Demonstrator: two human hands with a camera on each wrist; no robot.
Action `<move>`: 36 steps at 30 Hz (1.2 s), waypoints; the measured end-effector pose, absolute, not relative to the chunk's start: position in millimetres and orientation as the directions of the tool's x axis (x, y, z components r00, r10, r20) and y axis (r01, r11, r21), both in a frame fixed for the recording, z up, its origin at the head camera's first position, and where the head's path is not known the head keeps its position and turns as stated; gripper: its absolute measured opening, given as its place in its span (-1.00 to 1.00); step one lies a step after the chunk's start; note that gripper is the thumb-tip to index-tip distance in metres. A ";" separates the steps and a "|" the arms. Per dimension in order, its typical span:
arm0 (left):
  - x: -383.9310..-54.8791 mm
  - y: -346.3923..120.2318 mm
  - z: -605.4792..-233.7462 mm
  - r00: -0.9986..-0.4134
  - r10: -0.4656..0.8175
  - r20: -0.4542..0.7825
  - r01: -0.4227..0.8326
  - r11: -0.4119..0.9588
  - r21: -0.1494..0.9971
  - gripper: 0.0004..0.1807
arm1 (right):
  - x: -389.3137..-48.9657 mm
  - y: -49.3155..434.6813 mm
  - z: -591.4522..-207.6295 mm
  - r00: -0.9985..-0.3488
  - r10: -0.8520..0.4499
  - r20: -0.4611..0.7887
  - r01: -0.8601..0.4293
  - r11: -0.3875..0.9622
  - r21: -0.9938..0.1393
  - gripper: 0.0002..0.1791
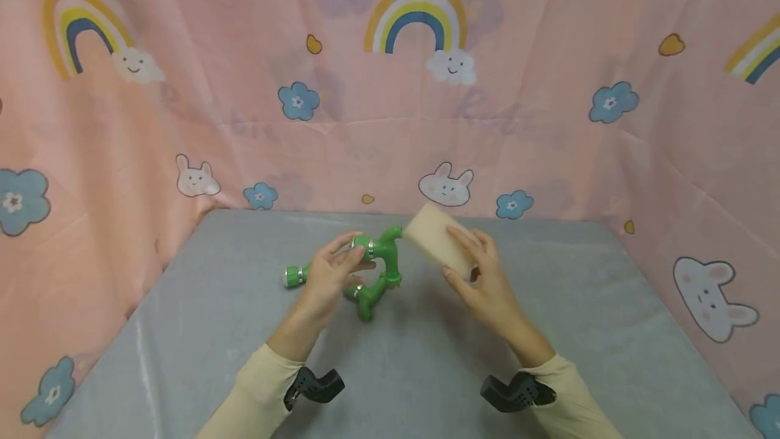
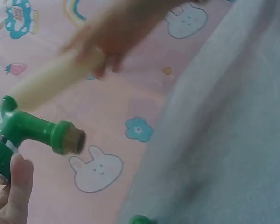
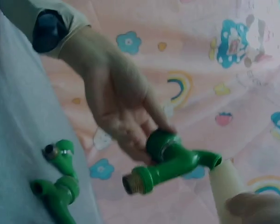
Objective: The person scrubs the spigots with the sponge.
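A green tap [image 1: 390,255] with a threaded brass-coloured inlet is up off the table, its knob [image 3: 161,143] gripped by my left hand [image 1: 324,283]. My right hand [image 1: 489,290] holds a cream sponge block [image 1: 434,239] between thumb and fingers. One end of the sponge is right by the tap's spout [image 3: 210,158]; whether they touch I cannot tell. Two more green taps lie on the table below: one tap [image 1: 365,300] under the held one, another tap [image 1: 295,276] partly hidden behind my left hand.
A grey cloth covers the table [image 1: 548,317]. Behind and at both sides hangs a pink curtain [image 1: 536,32] printed with rainbows, rabbits and flowers. Each sleeve carries a black wrist device [image 1: 317,386].
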State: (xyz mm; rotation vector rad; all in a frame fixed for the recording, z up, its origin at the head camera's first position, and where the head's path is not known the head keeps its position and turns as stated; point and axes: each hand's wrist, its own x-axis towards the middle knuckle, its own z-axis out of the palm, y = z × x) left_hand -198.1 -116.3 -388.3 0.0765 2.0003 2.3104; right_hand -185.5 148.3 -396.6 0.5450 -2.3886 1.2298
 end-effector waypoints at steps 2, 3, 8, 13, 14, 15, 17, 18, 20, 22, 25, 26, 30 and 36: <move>-197.4 -114.4 -389.6 -0.996 0.091 0.001 -0.009 -0.108 0.994 -0.51 | -183.0 149.4 -393.4 -0.784 -0.148 0.603 -0.588 0.491 -0.643 -0.29; -196.8 -113.5 -390.0 -0.997 0.077 0.010 0.002 -0.098 0.995 -0.50 | -181.9 149.2 -391.9 -0.752 -0.149 0.642 -0.625 0.470 -0.623 -0.30; -195.6 -110.2 -393.2 -0.997 -0.007 0.071 0.072 -0.049 0.996 -0.60 | -180.0 148.6 -386.0 -0.682 -0.072 0.728 -0.679 0.431 -0.594 -0.33; -192.1 -104.6 -396.1 -0.983 0.082 0.165 0.174 0.121 0.977 -0.60 | -172.0 145.0 -384.0 -0.772 -0.215 0.598 -0.631 0.365 -0.684 -0.34; -191.0 -103.2 -396.1 -0.978 0.102 0.180 0.193 0.145 0.970 -0.60 | -170.6 143.6 -384.8 -0.791 -0.259 0.553 -0.610 0.381 -0.694 -0.35; -190.4 -102.2 -396.3 -0.974 0.119 0.194 0.213 0.169 0.962 -0.62 | -170.3 142.5 -385.5 -0.811 -0.291 0.507 -0.585 0.407 -0.702 -0.37; -190.2 -100.6 -397.6 -0.966 0.129 0.222 0.247 0.228 0.942 -0.64 | -171.6 142.3 -386.8 -0.852 -0.294 0.433 -0.523 0.491 -0.697 -0.40; -190.8 -100.2 -398.8 -0.965 0.126 0.228 0.254 0.257 0.932 -0.65 | -173.5 143.8 -387.3 -0.870 -0.267 0.414 -0.492 0.530 -0.691 -0.41; -191.7 -100.2 -400.4 -0.966 0.135 0.221 0.252 0.289 0.924 -0.66 | -178.2 149.4 -387.0 -0.901 -0.193 0.389 -0.423 0.587 -0.691 -0.41; -192.2 -100.8 -401.6 -0.968 0.163 0.189 0.231 0.303 0.925 -0.68 | -181.3 155.4 -384.5 -0.912 -0.125 0.391 -0.383 0.604 -0.699 -0.41; -191.6 -101.2 -400.8 -0.964 0.228 0.136 0.200 0.289 0.936 -0.57 | -181.4 158.5 -381.0 -0.884 -0.084 0.460 -0.426 0.555 -0.715 -0.40; -191.0 -101.0 -400.6 -0.960 0.249 0.127 0.197 0.283 0.939 -0.47 | -179.6 156.8 -380.3 -0.862 -0.095 0.497 -0.470 0.515 -0.717 -0.39; -189.2 -99.2 -400.9 -0.940 0.293 0.176 0.270 0.322 0.907 -0.28 | -170.2 142.8 -384.8 -0.764 -0.219 0.607 -0.640 0.375 -0.671 -0.35; -186.0 -97.1 -402.9 -0.926 0.279 0.253 0.350 0.391 0.851 -0.44 | -176.6 139.5 -394.9 -0.764 -0.206 0.611 -0.627 0.461 -0.628 -0.36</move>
